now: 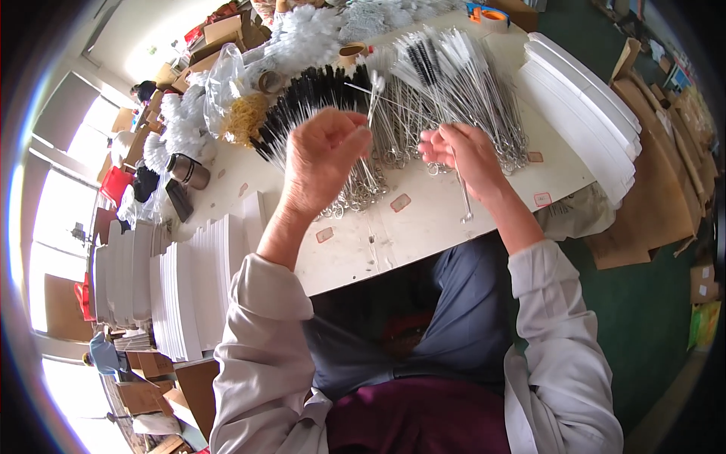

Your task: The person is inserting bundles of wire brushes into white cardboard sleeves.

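The desk (355,257) is crowded along its far side. A heap of black-bristled brushes (314,94) lies beyond and partly behind the left hand (324,163), which blocks some of it from view; their looped wire ends point toward the person. To the right of that heap lies a broad spread of white-bristled brushes (488,87), with a couple of dark bristle heads on top and its rings close to the right hand (467,155). Yellow rubber bands (246,119) sit in a pile to the left, against a clear plastic bag (225,79). Fluffy white bundles (302,32) fill the back edge, and an orange and blue tape dispenser (493,18) stands at the far right corner. Long white card pieces (582,113) are stacked along the right edge; more white stacks (198,284) stand at the left, near a metallic tumbler (193,174).

The left hand is curled, thumb against fingers, pinching a white-tipped brush (374,94) that rises upright from the fingertips. The right hand is half closed, gripping a wire handle (463,193) between thumb and fingers; its looped end hangs below the palm, above the desk. The two hands are apart, both raised over the near part of the heaps.
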{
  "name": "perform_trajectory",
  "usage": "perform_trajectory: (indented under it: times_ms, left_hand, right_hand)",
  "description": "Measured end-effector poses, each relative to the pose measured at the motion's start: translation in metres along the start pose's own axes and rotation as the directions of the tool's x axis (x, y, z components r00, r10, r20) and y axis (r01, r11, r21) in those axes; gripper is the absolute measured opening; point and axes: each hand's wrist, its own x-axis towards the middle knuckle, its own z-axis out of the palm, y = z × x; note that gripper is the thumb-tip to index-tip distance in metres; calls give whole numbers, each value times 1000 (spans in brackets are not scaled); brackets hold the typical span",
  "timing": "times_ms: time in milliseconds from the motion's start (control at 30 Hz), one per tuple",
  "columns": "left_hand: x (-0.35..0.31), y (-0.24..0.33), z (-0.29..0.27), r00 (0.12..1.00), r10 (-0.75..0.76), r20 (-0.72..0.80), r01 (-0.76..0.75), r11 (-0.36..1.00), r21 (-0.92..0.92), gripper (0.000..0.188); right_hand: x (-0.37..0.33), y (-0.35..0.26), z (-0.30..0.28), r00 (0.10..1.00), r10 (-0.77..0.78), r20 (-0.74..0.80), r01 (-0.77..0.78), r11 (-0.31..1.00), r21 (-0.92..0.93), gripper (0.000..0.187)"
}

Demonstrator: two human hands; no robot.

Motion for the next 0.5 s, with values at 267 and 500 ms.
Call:
perform_trajectory:
  times_ms: [267,500]
  left_hand:
    - [-3,55,-70,984,146,-101,-176,880,-442,12]
    - [-32,95,-111,983,37,179,56,871,-488,18]
  right_hand:
    - [54,32,-35,995,4,-101,-16,993,-116,32]
    - [17,-13,5,981,-11,196,46,983,-176,31]
